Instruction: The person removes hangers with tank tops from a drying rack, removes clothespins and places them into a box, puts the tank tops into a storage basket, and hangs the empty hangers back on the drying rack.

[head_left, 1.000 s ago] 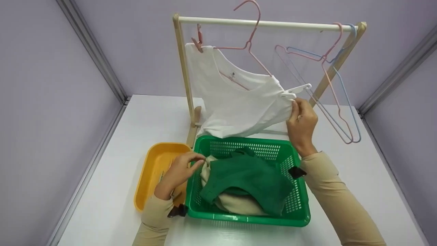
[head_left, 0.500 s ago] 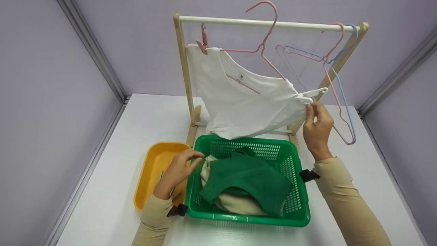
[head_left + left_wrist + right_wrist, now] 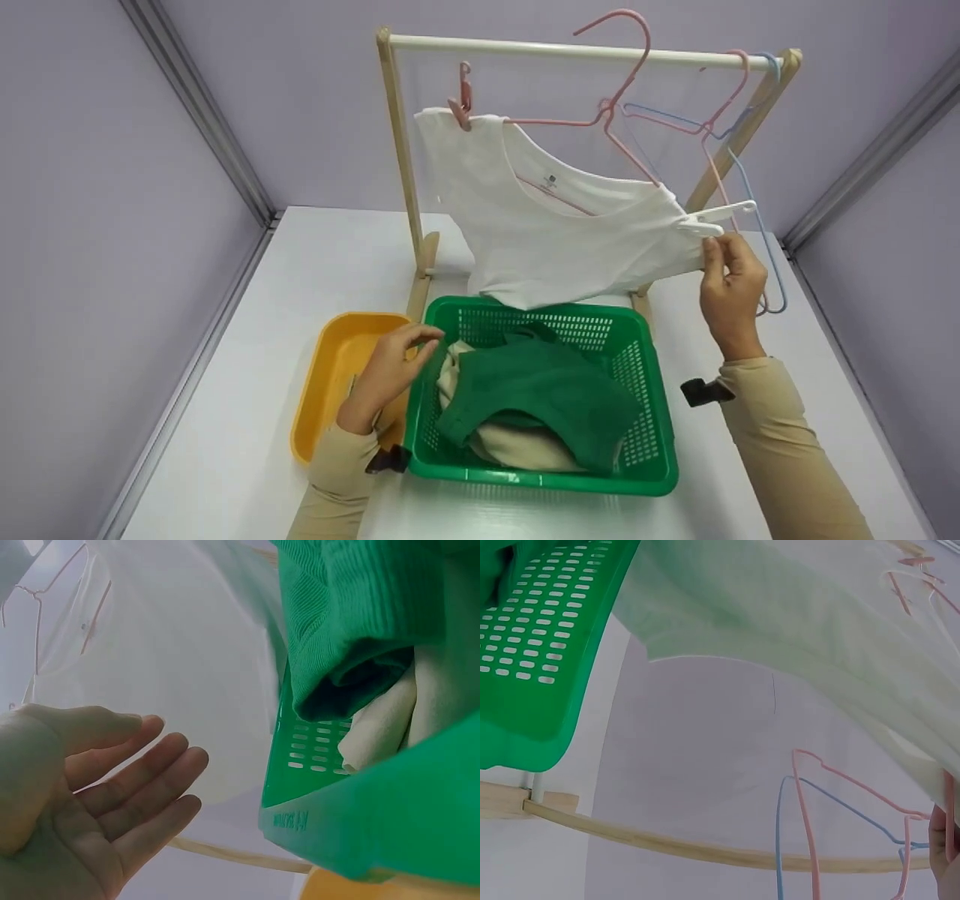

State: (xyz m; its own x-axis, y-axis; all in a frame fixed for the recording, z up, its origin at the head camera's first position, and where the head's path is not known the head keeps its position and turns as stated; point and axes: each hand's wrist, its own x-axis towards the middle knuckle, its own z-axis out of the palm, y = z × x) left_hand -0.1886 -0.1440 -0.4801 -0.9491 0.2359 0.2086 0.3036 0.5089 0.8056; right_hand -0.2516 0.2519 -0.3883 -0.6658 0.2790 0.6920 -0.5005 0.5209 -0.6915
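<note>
My right hand (image 3: 733,292) pinches the edge of a white sleeveless shirt (image 3: 577,247), just below a white clothespin (image 3: 705,218) at its shoulder. Inside the shirt is a pink hanger (image 3: 555,121), tilted down to the right, whose hook overlaps the rail in the head view. A pink clothespin (image 3: 462,112) clips the other shoulder. In the right wrist view only part of the right hand (image 3: 943,851) shows, against the pink hanger's end. My left hand (image 3: 390,371), fingers relaxed and holding nothing, hovers between the yellow tray (image 3: 306,409) and the green basket (image 3: 540,478).
A wooden rack with a white rail (image 3: 525,48) stands behind the basket. Another pink hanger (image 3: 731,97) and a blue hanger (image 3: 759,202) hang at its right end. A green garment (image 3: 544,382) and beige cloth (image 3: 517,448) lie in the basket. Walls flank the table.
My right hand has moved right, taking the white shirt, hanger and clothespins with it; the hanger's hook is also slightly lower. My left hand has drawn back slightly from the basket's left rim.
</note>
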